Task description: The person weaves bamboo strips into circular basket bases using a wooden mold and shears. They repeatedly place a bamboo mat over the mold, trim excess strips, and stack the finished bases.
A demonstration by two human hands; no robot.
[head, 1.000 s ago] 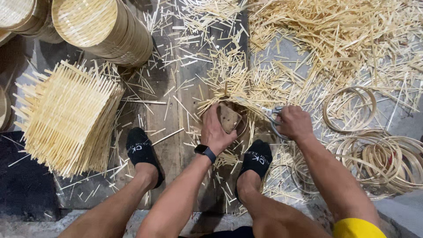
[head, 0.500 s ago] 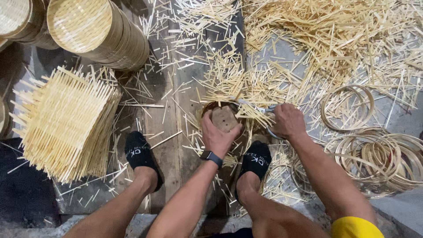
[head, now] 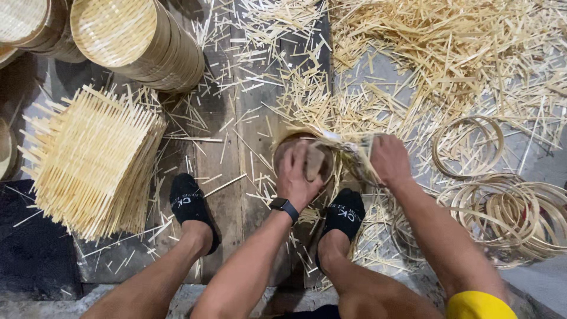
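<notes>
Loose bamboo slivers [head: 449, 65]: biggest item, thick heap filling 12 to 2 o'clock, thinning into scatter across the floor [head: 236, 195] toward centre.

Stack of square woven mats [head: 88, 162]: 9 o'clock, on the floor, ragged strip ends sticking out all round.

Stacked round woven baskets [head: 139, 44]: 11 o'clock, lying on their side, woven bottom facing the camera. A second similar stack is cut off by the frame corner further left.

Bamboo hoops [head: 514, 212]: pile of thin rings at 3 to 4 o'clock, one separate ring [head: 466, 145] just above it near 2 o'clock.

Legs: two feet in black socks, left foot [head: 189, 204] at 7 o'clock, right foot [head: 345, 215] at 6 o'clock, directly below the workpiece.

Round wooden form [head: 307, 156]: dead centre, on the floor just above the right foot, with woven bamboo strips [head: 345, 150] draped over its right edge.

Left hand [head: 298, 174]: palm down on top of the form, fingers curled over a small wooden block on it, gripping. Black smartwatch [head: 284, 207] on that wrist.

Right hand [head: 387, 159]: just right of the form at 3 o'clock, closed around the strip ends. Motion blur there, so I cannot tell whether a tool is also in the grip.
</notes>
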